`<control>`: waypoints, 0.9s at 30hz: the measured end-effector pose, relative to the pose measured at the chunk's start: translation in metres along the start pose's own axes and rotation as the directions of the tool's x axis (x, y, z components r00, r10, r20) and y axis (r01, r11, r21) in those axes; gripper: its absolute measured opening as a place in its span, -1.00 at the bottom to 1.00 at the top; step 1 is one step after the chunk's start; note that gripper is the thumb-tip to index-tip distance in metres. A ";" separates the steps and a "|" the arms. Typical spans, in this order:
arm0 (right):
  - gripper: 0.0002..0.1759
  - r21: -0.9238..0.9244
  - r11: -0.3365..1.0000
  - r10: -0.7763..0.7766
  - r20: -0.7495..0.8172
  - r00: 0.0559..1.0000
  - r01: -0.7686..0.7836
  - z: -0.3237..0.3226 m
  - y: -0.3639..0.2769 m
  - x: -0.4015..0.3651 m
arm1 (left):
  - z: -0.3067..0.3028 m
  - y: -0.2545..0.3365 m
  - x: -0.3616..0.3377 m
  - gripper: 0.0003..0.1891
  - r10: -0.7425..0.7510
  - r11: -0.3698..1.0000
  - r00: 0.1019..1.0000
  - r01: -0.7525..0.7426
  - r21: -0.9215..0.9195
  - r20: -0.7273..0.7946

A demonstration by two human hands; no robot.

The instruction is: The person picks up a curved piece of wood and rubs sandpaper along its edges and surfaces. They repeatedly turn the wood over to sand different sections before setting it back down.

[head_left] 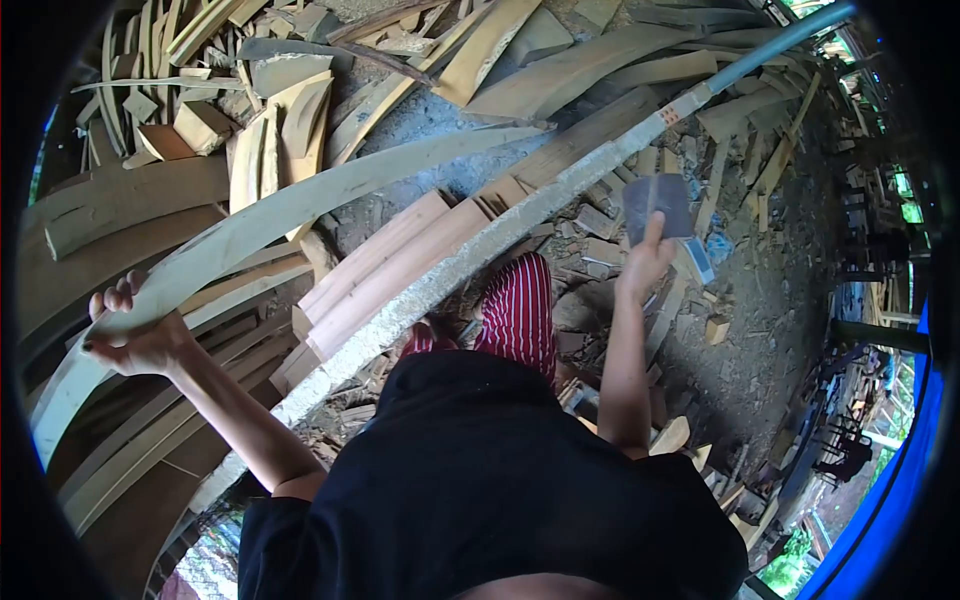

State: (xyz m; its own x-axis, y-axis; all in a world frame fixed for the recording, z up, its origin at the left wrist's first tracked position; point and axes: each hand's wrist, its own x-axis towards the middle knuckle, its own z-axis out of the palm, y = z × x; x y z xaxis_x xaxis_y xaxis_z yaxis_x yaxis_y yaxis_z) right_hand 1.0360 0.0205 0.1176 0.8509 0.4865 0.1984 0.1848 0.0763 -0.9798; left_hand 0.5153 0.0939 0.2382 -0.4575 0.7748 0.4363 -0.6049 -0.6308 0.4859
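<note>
Judged sound practice: curved wooden strip [300, 203] braced firm against the long rough beam [480, 250], holding fingers [112, 299] kept well clear of the flat grey blade [660, 205]. Found left hand [135, 338] at left, fingers wrapped tight over the strip's near end; strip seen arching toward far centre. Found right hand [645, 262] at right, fingers closed round the blade, raised above offcuts [715, 328] on the ground [775, 300].

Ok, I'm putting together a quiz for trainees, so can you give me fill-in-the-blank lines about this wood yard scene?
1. The left hand grips a long, ____ wooden plank.
2. The right hand holds a flat blade coloured ____.
3. The trousers are red with white ____.
Missing words: curved; grey; stripes.
</note>
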 end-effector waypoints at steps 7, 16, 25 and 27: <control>-0.55 0.042 0.985 0.168 -0.052 0.984 -0.166 0.005 0.046 0.020 | 0.037 -0.012 -0.034 -0.58 -0.218 0.947 0.952 0.259 -0.188 0.216; -0.54 0.040 0.928 0.339 0.314 0.887 -0.369 0.112 0.054 0.029 | 0.092 0.001 -0.006 -0.49 0.177 0.944 0.984 -0.179 0.277 0.035; -0.54 0.020 0.925 0.319 0.497 0.807 -0.378 0.142 0.052 0.017 | 0.061 0.079 0.024 -0.50 0.153 0.923 0.986 -0.166 0.347 0.065; -0.52 0.044 0.909 0.330 0.533 0.779 -0.415 0.138 0.056 0.005 | 0.041 0.109 0.034 -0.49 0.128 0.909 0.988 -0.153 0.388 0.090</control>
State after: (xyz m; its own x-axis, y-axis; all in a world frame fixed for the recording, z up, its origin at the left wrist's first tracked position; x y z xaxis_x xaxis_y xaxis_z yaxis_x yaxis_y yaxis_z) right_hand 0.9825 0.1471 0.0599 0.4616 0.8683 -0.1816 -0.2064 -0.0940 -0.9739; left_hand 0.4607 0.0495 0.3367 -0.4710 0.6807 0.5611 -0.2272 -0.7082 0.6684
